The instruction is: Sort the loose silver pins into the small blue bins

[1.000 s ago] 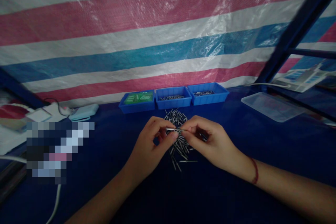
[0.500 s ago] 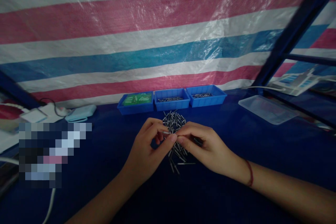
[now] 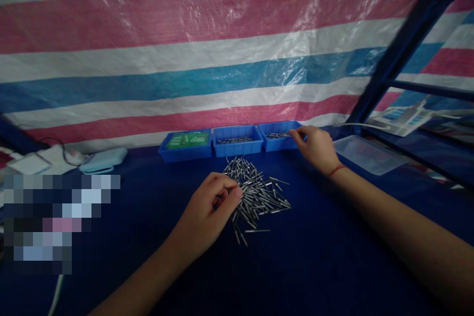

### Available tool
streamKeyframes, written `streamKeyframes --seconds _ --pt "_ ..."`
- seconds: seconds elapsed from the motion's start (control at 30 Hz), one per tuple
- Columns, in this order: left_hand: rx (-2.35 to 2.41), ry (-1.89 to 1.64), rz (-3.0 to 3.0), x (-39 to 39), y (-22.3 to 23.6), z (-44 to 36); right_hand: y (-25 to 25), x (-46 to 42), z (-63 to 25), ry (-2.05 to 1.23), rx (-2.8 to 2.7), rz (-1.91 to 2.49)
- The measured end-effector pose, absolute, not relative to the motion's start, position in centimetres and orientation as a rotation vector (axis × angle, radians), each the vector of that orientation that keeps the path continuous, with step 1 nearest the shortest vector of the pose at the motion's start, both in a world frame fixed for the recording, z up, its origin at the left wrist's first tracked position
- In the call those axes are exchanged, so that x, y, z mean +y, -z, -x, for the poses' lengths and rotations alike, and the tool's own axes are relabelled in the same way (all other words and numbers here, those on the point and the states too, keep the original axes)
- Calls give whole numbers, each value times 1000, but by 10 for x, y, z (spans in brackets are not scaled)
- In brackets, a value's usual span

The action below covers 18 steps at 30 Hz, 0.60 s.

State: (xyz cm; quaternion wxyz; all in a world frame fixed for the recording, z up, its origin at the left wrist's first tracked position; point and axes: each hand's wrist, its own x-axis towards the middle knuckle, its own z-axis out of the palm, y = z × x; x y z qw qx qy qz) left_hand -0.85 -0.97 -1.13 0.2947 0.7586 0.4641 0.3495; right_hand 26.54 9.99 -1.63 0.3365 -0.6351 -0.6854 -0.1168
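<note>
A loose pile of metal pop rivets [image 3: 255,195] lies on the dark blue table. My left hand [image 3: 213,207] is at the pile's left edge, thumb and fingertips pinched together; whatever may be between them is hidden. At the back right, my right hand [image 3: 314,145] reaches over the right-hand blue bin [image 3: 279,144], its fingers pinched above the near right corner. I cannot make out anything in that pinch. Rivets [image 3: 277,135] lie in this bin, and more rivets [image 3: 235,140] lie in the middle blue bin [image 3: 239,148].
The left blue bin [image 3: 187,153] holds green packets [image 3: 188,139]. A translucent lid [image 3: 370,154] lies at the right near the rack post [image 3: 388,64]. A light blue case [image 3: 103,160], cables and a blurred-out patch are on the left. A striped tarp [image 3: 207,69] hangs behind.
My hands were together over the pile, with a thin metal piece at the fingertips. My right hand has moved away to the right-hand bin; my left hand stays by the pile.
</note>
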Motion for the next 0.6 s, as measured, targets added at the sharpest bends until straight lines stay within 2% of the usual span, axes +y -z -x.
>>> streamKeyframes --seconds 0.23,0.6 --pt "1282 -819 -2199 -2 11 16 17 86 -256 256 -1871 1635" --pt "1317 -380 -2452 6 9 36 12 60 -229 2 -2198 1389"
